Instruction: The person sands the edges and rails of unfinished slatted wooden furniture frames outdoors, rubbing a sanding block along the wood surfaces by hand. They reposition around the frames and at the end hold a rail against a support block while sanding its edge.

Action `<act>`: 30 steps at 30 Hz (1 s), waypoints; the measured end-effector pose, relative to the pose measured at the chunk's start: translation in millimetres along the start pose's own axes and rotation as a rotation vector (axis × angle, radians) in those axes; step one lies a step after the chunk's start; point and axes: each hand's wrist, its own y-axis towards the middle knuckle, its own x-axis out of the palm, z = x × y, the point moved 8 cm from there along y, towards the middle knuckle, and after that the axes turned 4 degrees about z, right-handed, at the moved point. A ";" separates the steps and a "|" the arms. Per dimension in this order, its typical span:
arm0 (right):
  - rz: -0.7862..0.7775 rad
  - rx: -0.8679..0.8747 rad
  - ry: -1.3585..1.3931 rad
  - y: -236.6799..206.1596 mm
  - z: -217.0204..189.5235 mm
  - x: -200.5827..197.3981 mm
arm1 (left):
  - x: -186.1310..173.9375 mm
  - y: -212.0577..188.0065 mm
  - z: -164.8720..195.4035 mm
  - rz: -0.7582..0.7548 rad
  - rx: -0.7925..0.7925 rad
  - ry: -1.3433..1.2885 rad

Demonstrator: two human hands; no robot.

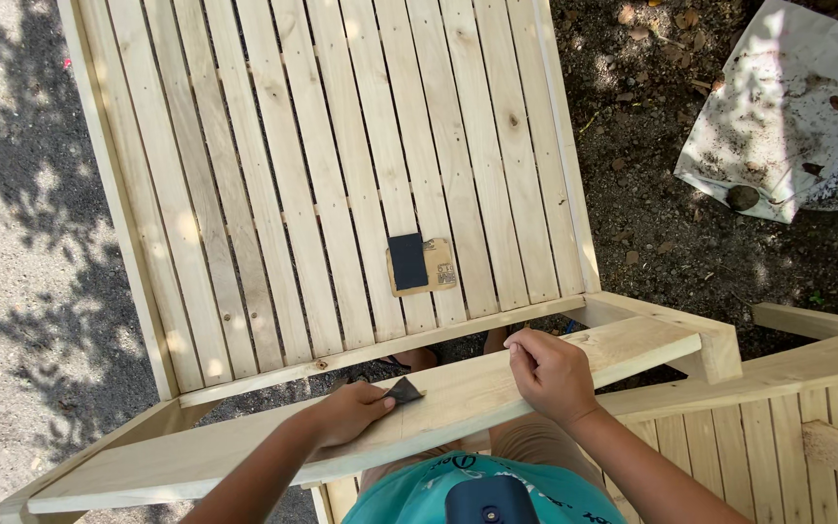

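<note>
My left hand presses a small dark piece of sandpaper flat onto a pale wooden rail that runs across the near side of a slatted wooden frame. My right hand grips the far edge of the same rail, a little to the right, with its fingers curled over the top. On the slats beyond lies a folded sheet of sandpaper, dark on one half and tan on the other.
Another slatted wooden panel stands at the lower right. A dirty white sheet lies on dark soil at the top right. Grey gravel ground with leaf shadows spreads to the left.
</note>
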 end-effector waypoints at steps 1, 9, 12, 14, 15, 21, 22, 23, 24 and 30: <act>-0.003 -0.006 0.007 0.2 -0.6 0.7 | -19.7 -16.7 -35.2 0.013 -0.067 0.075; 0.085 -0.026 0.036 -4.3 1.4 -5.6 | 10.0 1.8 39.0 -0.028 0.095 -0.023; 0.099 -0.054 0.051 -5.7 0.9 -9.5 | 52.3 37.3 115.6 -0.084 0.302 -0.140; 0.106 -0.081 0.076 -5.5 -0.9 -11.4 | 53.1 33.8 101.2 -0.132 0.246 -0.251; 0.079 -0.035 0.056 -4.8 2.8 -9.4 | 37.4 24.1 69.5 -0.083 0.175 -0.112; 0.134 -0.128 -0.052 -4.4 -9.5 -11.1 | -58.4 -68.3 -113.0 0.065 -0.278 0.012; 0.130 -0.100 -0.045 -4.7 -8.0 -10.7 | -54.4 -66.9 -108.2 0.053 -0.264 0.041; 0.134 -0.079 -0.042 -5.3 -6.5 -10.9 | -49.3 -59.5 -93.3 0.048 -0.241 0.071; 0.150 -0.091 -0.040 -6.4 -7.4 -12.2 | -30.7 -42.7 -65.0 0.006 -0.190 0.012; 0.201 -0.107 0.016 -10.7 -4.1 -19.7 | 57.2 42.6 97.5 -0.115 0.228 -0.093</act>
